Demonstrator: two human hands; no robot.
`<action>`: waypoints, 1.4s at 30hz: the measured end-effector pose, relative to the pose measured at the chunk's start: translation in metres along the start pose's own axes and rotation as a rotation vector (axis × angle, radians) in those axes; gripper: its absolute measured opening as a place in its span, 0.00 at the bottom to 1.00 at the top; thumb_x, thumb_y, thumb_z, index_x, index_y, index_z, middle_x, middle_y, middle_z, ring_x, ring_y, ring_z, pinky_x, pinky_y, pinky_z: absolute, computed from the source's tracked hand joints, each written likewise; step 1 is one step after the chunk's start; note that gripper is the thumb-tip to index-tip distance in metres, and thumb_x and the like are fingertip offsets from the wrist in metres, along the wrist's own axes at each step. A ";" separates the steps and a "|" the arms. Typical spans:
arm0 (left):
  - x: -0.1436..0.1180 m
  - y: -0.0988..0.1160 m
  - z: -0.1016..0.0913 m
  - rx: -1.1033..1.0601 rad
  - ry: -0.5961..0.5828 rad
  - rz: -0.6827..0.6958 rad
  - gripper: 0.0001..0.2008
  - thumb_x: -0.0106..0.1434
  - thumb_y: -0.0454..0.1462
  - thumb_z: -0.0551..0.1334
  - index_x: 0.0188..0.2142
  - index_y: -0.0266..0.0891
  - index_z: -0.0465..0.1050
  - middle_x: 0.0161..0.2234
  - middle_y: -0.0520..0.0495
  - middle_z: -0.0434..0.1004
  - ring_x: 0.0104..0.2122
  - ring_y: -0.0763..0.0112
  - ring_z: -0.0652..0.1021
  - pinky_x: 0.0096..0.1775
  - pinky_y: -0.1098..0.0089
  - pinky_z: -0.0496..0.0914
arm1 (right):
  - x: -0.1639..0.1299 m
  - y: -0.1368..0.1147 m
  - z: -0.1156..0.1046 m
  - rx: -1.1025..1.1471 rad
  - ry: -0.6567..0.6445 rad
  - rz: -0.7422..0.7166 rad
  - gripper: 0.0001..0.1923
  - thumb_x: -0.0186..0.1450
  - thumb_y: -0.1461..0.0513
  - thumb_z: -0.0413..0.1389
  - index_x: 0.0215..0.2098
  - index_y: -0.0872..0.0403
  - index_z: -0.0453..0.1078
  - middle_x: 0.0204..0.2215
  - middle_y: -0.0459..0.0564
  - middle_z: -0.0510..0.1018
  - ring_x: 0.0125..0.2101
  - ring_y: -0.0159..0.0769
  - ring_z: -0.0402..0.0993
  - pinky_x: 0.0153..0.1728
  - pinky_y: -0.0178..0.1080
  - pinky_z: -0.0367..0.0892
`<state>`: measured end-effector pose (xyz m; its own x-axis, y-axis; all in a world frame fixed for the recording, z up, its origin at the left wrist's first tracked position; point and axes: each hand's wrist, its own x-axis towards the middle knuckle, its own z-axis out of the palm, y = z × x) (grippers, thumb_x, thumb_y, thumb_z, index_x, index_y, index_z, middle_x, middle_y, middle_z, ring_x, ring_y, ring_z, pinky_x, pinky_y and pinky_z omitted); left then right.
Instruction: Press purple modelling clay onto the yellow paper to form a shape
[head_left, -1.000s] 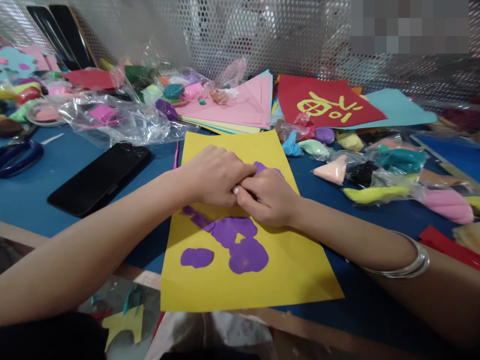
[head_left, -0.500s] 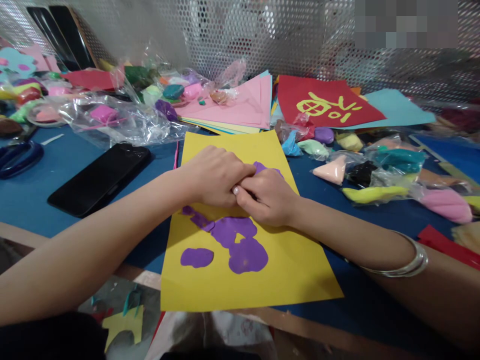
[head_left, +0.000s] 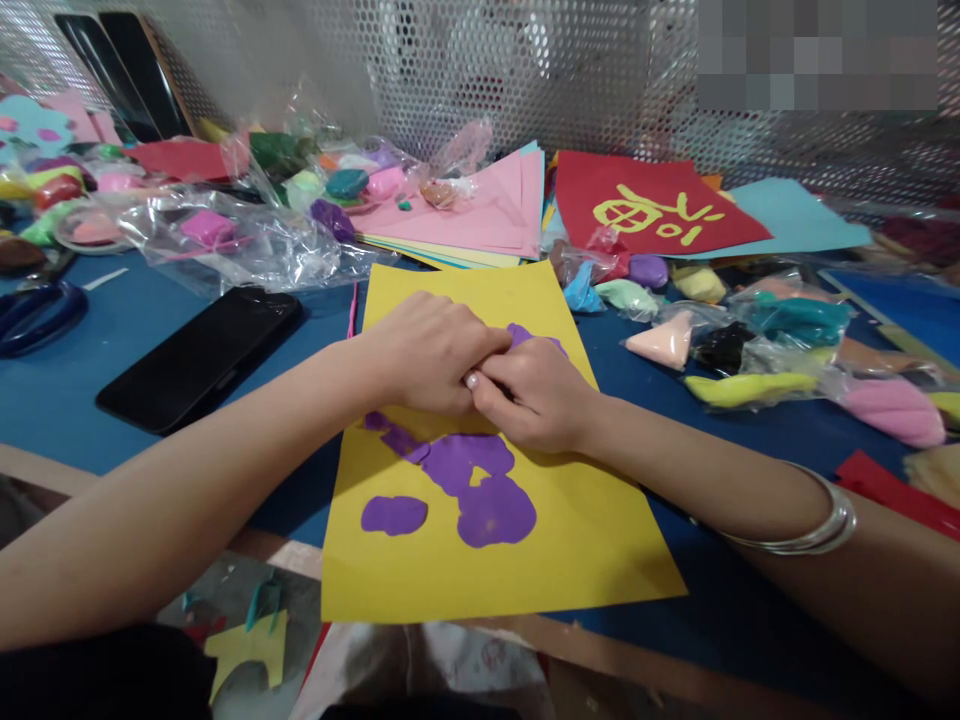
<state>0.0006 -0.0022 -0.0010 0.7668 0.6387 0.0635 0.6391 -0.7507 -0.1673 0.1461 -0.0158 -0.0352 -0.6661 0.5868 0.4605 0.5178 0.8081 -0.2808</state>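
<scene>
My left hand [head_left: 439,350] and my right hand [head_left: 536,390] meet over the upper half of a yellow sheet of paper [head_left: 585,540]. Both have curled fingers, and the thumbs touch or nearly touch. Whatever lies between or under the fingers is hidden. Flattened purple clay [head_left: 497,512] is stuck to the sheet in joined patches below my hands. A separate purple oval [head_left: 394,515] lies at lower left. More purple clay [head_left: 519,335] peeks out just behind my right hand.
A black phone [head_left: 201,358] and blue-handled scissors [head_left: 45,318] lie left. Behind are bagged clay lumps, pink sheets [head_left: 480,210] and a red sheet with yellow lettering [head_left: 660,205]. More bagged clay [head_left: 799,320] lies right. A perforated metal panel [head_left: 465,80] stands at the back.
</scene>
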 end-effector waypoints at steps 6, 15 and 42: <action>0.000 0.000 0.000 0.000 0.008 -0.001 0.13 0.51 0.42 0.52 0.31 0.39 0.69 0.23 0.47 0.73 0.21 0.70 0.71 0.21 0.72 0.47 | 0.000 -0.001 -0.001 -0.004 -0.013 0.007 0.21 0.59 0.60 0.40 0.15 0.57 0.66 0.12 0.46 0.64 0.16 0.26 0.50 0.21 0.34 0.41; 0.000 0.001 0.000 0.006 0.009 0.004 0.12 0.51 0.42 0.53 0.32 0.39 0.69 0.23 0.47 0.73 0.21 0.70 0.71 0.20 0.71 0.47 | 0.000 -0.001 -0.001 -0.016 -0.024 0.011 0.21 0.59 0.60 0.40 0.15 0.57 0.66 0.12 0.46 0.64 0.16 0.26 0.52 0.21 0.34 0.42; -0.001 0.001 -0.001 -0.005 0.015 0.007 0.12 0.51 0.42 0.52 0.32 0.39 0.70 0.23 0.47 0.73 0.20 0.70 0.70 0.21 0.71 0.47 | 0.000 -0.001 -0.001 -0.004 -0.029 0.017 0.21 0.59 0.59 0.40 0.15 0.56 0.65 0.12 0.46 0.64 0.16 0.26 0.50 0.21 0.34 0.42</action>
<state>0.0003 -0.0035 -0.0003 0.7720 0.6309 0.0769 0.6340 -0.7560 -0.1627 0.1461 -0.0165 -0.0340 -0.6722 0.6019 0.4310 0.5313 0.7977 -0.2854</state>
